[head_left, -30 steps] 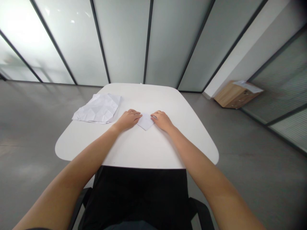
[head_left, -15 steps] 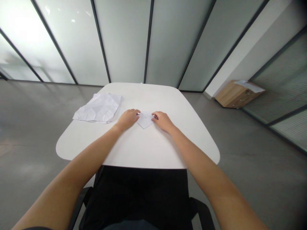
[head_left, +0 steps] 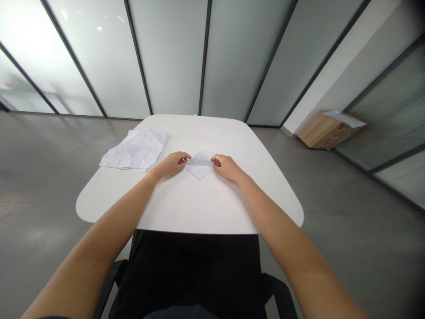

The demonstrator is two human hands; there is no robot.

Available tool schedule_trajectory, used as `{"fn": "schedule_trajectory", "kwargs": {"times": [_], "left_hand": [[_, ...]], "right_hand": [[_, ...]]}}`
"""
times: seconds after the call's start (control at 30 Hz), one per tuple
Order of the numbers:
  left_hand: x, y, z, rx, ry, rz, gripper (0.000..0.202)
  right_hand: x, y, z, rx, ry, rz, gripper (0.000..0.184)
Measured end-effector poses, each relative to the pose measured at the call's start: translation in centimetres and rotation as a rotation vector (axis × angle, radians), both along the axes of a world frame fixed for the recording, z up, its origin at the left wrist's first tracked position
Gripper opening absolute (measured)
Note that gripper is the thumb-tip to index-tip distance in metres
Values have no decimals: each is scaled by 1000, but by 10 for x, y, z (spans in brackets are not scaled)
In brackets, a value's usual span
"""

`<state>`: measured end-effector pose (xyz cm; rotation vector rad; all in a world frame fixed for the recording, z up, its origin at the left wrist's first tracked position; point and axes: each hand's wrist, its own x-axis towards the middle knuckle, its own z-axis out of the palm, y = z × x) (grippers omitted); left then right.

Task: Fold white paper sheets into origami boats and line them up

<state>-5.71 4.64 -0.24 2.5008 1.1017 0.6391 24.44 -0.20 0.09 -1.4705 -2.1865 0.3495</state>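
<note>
A small folded white sheet of paper (head_left: 199,170) lies on the white table between my hands, one corner pointing toward me. Its upper part is lifted along a crease and forms a peak on the far side. My left hand (head_left: 173,162) pinches the left corner with curled fingers. At the right corner, my right hand (head_left: 226,166) grips the paper between thumb and fingers. Both wrists rest low, close to the tabletop.
Larger creased white sheets (head_left: 136,149) are stacked at the table's left side. The white table (head_left: 199,208) has rounded corners. A wooden cabinet (head_left: 327,130) with paper on top stands on the floor to the right. Frosted glass panels (head_left: 169,53) rise behind the table.
The paper's upper part has been raised along a crease, so a far peak now shows. My left hand has shifted slightly left; my right hand stays nearly in place.
</note>
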Motion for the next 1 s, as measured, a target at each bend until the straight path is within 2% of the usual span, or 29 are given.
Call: {"fn": "schedule_trajectory", "kwargs": {"times": [0.33, 0.57, 0.73, 0.83, 0.93, 1.0], "left_hand": [[-4, -8, 8, -25, 7, -21, 36], [-9, -3, 9, -14, 61, -48, 30], [-7, -11, 12, 106, 135, -32, 26], [0, -21, 14, 208, 177, -16, 19], [9, -27, 15, 228, 165, -24, 16], [13, -27, 15, 207, 133, -85, 18]], "right_hand": [[4, -1, 3, 16, -30, 64, 25], [4, -4, 6, -10, -28, 77, 26], [4, -5, 7, -29, -33, 76, 25], [3, -5, 7, -7, -71, 93, 18], [2, -5, 7, 42, -99, 132, 11], [1, -4, 6, 80, -110, 178, 14]]}}
